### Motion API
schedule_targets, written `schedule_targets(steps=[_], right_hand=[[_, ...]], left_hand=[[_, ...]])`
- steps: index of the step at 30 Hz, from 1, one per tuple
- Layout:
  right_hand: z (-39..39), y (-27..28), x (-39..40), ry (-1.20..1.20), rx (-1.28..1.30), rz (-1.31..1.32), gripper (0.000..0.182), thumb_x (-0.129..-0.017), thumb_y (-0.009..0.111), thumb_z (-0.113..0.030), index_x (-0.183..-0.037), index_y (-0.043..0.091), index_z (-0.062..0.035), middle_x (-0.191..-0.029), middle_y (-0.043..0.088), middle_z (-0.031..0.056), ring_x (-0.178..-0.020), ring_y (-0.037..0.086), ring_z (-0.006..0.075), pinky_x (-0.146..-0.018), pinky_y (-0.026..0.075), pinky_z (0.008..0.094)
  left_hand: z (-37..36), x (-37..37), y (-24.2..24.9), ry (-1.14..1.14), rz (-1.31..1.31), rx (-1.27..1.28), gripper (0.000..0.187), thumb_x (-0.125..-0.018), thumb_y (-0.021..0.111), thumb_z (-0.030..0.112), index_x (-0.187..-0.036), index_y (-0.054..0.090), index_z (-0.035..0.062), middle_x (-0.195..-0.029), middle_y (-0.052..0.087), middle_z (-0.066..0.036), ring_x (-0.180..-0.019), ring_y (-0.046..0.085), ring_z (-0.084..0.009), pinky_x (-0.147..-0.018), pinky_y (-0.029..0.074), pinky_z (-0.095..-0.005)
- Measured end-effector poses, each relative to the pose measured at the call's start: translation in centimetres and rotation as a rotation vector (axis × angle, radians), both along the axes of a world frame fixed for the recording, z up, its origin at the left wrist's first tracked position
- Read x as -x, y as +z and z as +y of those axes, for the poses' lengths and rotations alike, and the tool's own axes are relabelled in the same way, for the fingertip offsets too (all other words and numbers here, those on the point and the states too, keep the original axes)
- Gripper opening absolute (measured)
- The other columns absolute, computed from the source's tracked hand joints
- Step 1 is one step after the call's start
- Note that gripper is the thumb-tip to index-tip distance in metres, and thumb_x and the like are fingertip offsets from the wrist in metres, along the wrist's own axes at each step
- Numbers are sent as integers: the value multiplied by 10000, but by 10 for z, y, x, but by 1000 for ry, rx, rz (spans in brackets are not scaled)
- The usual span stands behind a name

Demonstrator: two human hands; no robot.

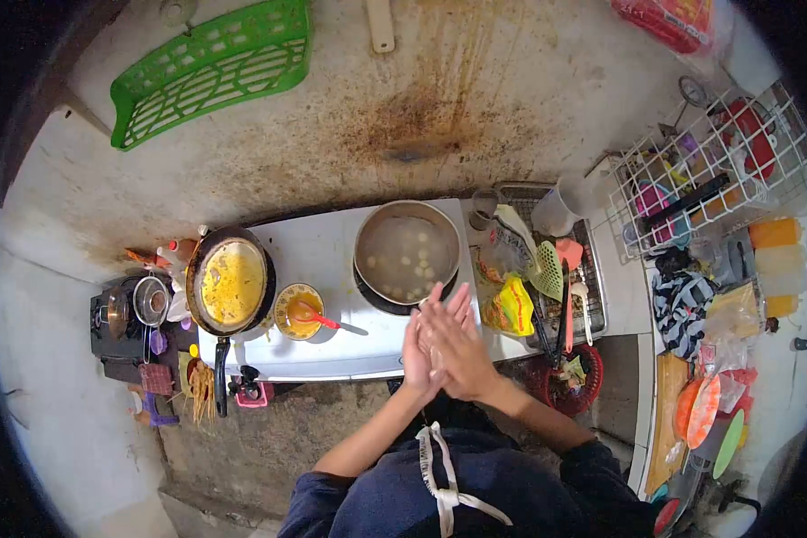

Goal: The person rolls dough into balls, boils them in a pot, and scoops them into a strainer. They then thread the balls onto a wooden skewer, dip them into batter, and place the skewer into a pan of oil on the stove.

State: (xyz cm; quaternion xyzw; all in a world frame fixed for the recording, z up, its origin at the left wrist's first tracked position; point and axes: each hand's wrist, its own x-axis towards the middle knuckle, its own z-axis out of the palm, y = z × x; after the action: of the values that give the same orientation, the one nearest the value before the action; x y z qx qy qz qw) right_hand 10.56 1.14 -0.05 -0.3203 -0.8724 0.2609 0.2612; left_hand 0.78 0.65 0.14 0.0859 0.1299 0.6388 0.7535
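Observation:
My left hand [416,355] and my right hand [462,352] are pressed palm to palm in front of the stove's near edge, fingers stretched forward. A pale patch shows between the palms, but what lies there, if anything, is hidden. Just beyond my fingertips stands a metal pot [362,269] of cloudy liquid on the white stove top [332,233]. Several small pale balls [423,264] float in that liquid. To the left, a patterned bowl [282,334] holds something yellow-orange, with a red-handled spoon [325,321] resting in it.
A black frying pan [267,300] with yellow residue sits at the left. Right of the pot are a yellow packet [509,307], a green slotted spatula [548,271] and a metal rack [598,305]. A red basket [592,387] stands lower down. A white wire rack [641,202] hangs at right.

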Motion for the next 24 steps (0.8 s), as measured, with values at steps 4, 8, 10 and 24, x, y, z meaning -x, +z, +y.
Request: schedule_targets(steps=[4, 8, 10, 24], right_hand=[[2, 17, -2, -173, -20, -158, 690, -878, 211, -525, -1357, 253, -30, -1429, 201, 148, -1322, 182, 313, -984, 13, 604], [-11, 18, 1, -123, -15, -162, 605, -894, 272, -449, -1315, 321, -16, -1405, 254, 156, -1314, 212, 284, -1003, 27, 531], [-14, 17, 0, -85, 11, -146, 541, -894, 353, -386, -1292, 357, -19, -1385, 291, 153, -1302, 245, 261, -1009, 49, 513], [73, -4, 12, -263, 304, 180, 203, -781, 618, -205, -905, 622, -44, -925, 606, 127, -772, 606, 282, -682, 491, 346]], left_hand=[[-25, -22, -21, 29, 177, -48, 522, -946, 268, 343, -1387, 144, 92, -1417, 215, -94, -1297, 229, -195, -1068, 181, -354], [-26, -49, -86, 327, 149, -318, 607, -924, 314, 386, -1395, 79, 85, -1445, 125, -51, -1322, 139, -216, -1066, 143, -384], [-26, -11, -33, 63, 205, 178, 458, -963, 243, 306, -1370, 212, 99, -1386, 294, -114, -1272, 297, -193, -1065, 219, -334], [-31, 34, -3, 478, 443, 201, 556, -888, 342, 390, -1343, 284, 76, -1377, 324, -100, -1282, 289, -217, -1063, 181, -361]])
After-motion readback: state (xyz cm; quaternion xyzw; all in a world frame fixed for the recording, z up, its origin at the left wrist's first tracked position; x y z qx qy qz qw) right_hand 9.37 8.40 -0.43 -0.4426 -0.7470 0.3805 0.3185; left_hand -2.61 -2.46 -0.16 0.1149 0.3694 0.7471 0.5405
